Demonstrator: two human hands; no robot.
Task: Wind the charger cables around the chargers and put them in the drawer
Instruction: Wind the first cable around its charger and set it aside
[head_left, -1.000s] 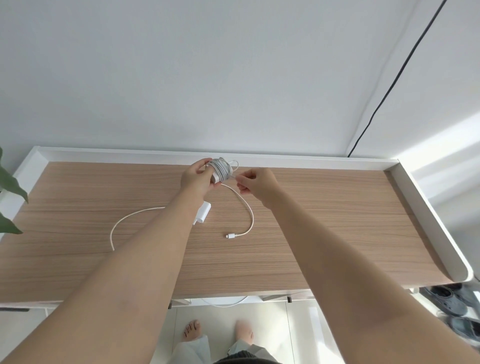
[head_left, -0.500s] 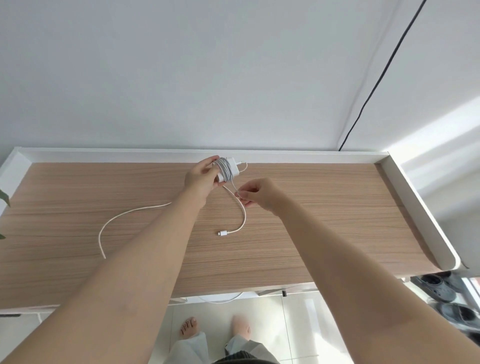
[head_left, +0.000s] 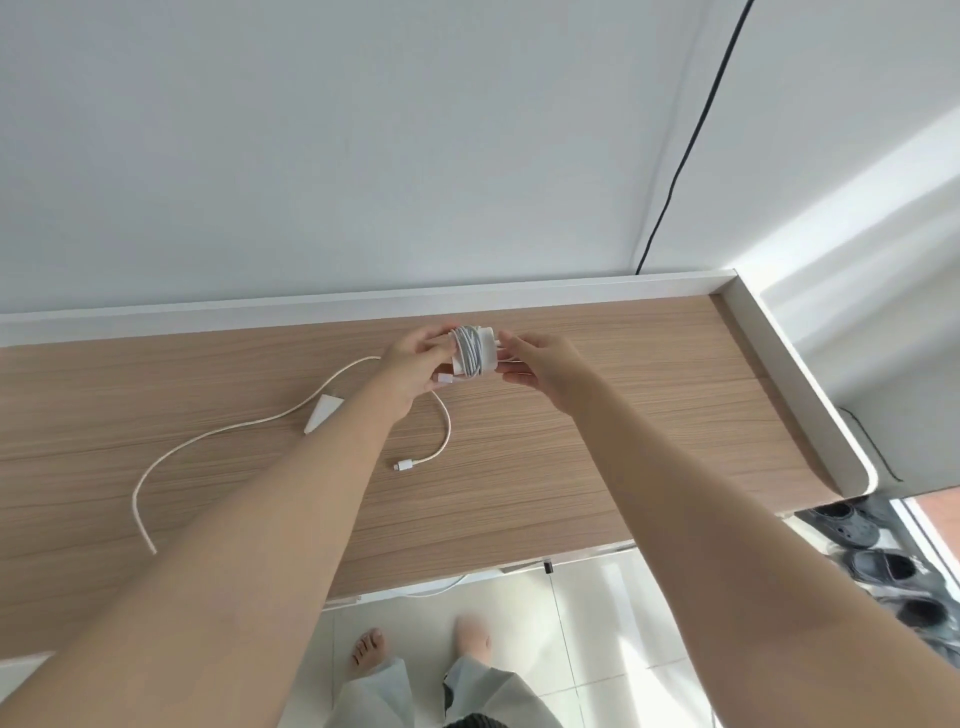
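While the wooden desk (head_left: 597, 441) with its raised white rim fills most of the head view, both forearms reach out across it to a spot near its back edge. Behind the desk stands a pale wall, down which a thin black cord (head_left: 691, 140) runs to the rim. Below the front edge lie pale floor tiles with two bare feet, and a few dark shoes (head_left: 852, 525) sit on the floor at the right.

The left hand (head_left: 415, 366) has its fingers curled round the left side of a white charger (head_left: 480, 356), held up just above the desk top. Grey-white cable is wound in many turns about this charger's body. The right hand (head_left: 545, 369) meets the charger's right end, its fingers bent and pinching at a short bit of cable there; exactly what they pinch is too small to tell. From under the left hand a loose cable tail (head_left: 444, 431) drops to the desk and curves to a small white plug lying flat.

A second charger (head_left: 322, 410), white, lies on the desk left of the left forearm, partly hidden by it, with its unwound cable (head_left: 208, 436) trailing toward the left front.
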